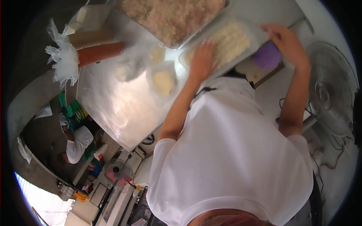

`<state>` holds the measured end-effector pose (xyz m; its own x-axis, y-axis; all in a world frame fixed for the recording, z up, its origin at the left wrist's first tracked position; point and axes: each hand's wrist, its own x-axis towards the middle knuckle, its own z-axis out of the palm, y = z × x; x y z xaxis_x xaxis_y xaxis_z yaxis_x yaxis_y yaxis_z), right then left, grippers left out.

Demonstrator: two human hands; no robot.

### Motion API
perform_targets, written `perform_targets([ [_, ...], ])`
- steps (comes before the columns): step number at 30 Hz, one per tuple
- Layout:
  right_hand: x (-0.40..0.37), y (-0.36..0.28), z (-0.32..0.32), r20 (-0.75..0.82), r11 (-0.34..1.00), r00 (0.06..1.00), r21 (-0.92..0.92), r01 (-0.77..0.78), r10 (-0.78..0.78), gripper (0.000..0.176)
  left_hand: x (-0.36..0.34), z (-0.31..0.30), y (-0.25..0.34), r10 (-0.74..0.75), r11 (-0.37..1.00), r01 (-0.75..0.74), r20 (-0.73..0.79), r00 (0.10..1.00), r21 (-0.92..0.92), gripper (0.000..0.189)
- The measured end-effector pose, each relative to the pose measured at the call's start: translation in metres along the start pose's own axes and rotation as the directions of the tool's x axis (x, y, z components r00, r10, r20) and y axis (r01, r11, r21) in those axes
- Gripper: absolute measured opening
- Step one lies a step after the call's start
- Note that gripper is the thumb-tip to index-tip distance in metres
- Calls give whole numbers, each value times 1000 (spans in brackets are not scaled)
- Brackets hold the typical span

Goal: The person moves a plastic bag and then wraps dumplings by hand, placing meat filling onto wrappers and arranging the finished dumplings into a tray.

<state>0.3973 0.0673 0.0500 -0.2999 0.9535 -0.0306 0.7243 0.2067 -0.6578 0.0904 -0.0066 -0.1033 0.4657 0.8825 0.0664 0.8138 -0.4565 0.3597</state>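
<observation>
My left hand (204, 60) lies with fingers stretched over a shallow clear tray (184, 59) that holds rows of pale, round dough pieces (233, 37), which look like dumplings. Past the tray's right end, my right hand (287, 42) is raised with finger and thumb apart, and I see nothing held in it. Just below it is a purple object (267, 55), too blurred to name. Left of the dough pieces, a pale yellow stack, perhaps wrappers (163, 82), rests on a thin sheet. A metal tray of pinkish minced filling (173, 17) stands beyond my hands.
On the shiny table (117, 109) lies a blurred clear bag (129, 72). An orange-brown long shape (100, 54) with frilly white plastic (62, 56) crosses its left edge. A fan (326, 88) stands right, another fan (117, 171) lower left. A person in a white shirt (80, 145) is farther left.
</observation>
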Motion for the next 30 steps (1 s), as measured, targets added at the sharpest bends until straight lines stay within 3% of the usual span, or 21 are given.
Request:
perform_targets([
  [1,-3,-1,-1,32,1000,999,-4,-14,15,28,-1,-1,4,-23,993,5,155,988,116,82],
  [2,-2,-3,-3,65,1000,998,-16,-20,21,29,-1,-2,8,-32,992,16,128,991,123,82],
  [3,-1,-8,-5,62,999,998,-32,10,-8,29,1,-10,17,-84,983,51,184,979,175,81],
  [4,-3,-13,-6,53,998,997,28,-58,57,28,5,-14,24,-141,971,88,236,961,222,80],
  [5,-5,-17,-5,61,988,991,91,-128,122,27,7,-12,26,-125,977,85,202,971,196,79],
  [6,-6,-16,-1,81,992,992,80,-102,95,27,9,-8,27,-154,974,118,183,971,193,79],
  [8,-1,-8,2,36,986,991,103,-134,131,25,24,4,22,50,997,-53,49,998,64,78],
  [9,1,-9,4,56,989,993,97,-110,105,25,30,14,20,73,995,-76,59,996,61,76],
  [11,8,-15,5,84,987,984,-14,-158,158,25,37,22,19,55,994,-62,86,995,85,76],
  [15,34,-44,0,99,996,995,-91,-14,23,22,37,22,17,82,989,-96,115,990,114,75],
  [17,57,-73,-10,121,881,992,-468,77,-22,17,38,19,19,86,987,-97,87,993,131,73],
  [18,70,-91,-15,127,880,991,-464,103,-49,17,36,16,19,95,985,-105,72,993,141,71],
  [19,84,-111,-17,134,811,990,-574,113,-43,16,34,8,20,84,995,-83,-22,996,45,65],
  [20,94,-124,-15,138,730,990,-672,123,-40,17,30,1,20,56,997,-54,-31,998,61,65],
  [21,107,-129,-8,151,733,986,-662,154,-70,17,24,-6,19,-2,1000,0,-78,997,-24,63],
  [23,141,-141,8,186,597,964,-757,264,-189,16,13,-32,16,-87,980,54,-169,982,-190,59],
  [25,172,-125,50,235,568,906,-715,407,-353,15,-6,-45,7,-164,962,103,-233,958,-253,56],
  [27,198,-116,108,281,553,921,-738,386,-268,14,-26,-62,-5,-235,939,138,-297,926,-315,54],
  [30,218,-114,153,324,500,907,-757,420,-270,15,-55,-86,-26,-442,894,300,-557,703,-332,39],
])
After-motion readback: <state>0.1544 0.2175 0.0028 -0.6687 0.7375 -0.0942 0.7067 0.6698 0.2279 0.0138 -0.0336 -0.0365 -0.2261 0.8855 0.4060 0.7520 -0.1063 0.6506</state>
